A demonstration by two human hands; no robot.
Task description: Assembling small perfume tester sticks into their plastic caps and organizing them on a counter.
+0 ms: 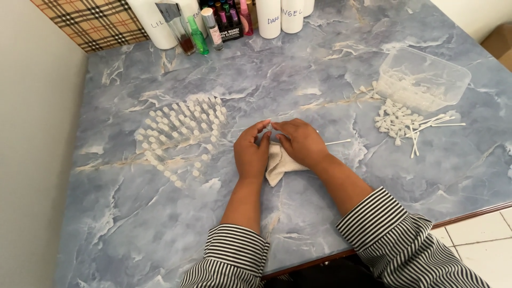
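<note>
Nearest, I see my left hand and right hand resting on a cream cloth mid-table, fingertips pinched together on something too small to identify. Left stand rows of clear vials; right lie white sticks by a clear tub. Beyond stand white bottles and coloured ones.

Both arms in striped sleeves reach forward side by side, with the left hand and the right hand lying palm down close together, their fingers bent and stretched forward so that the tips almost meet in the middle.
</note>
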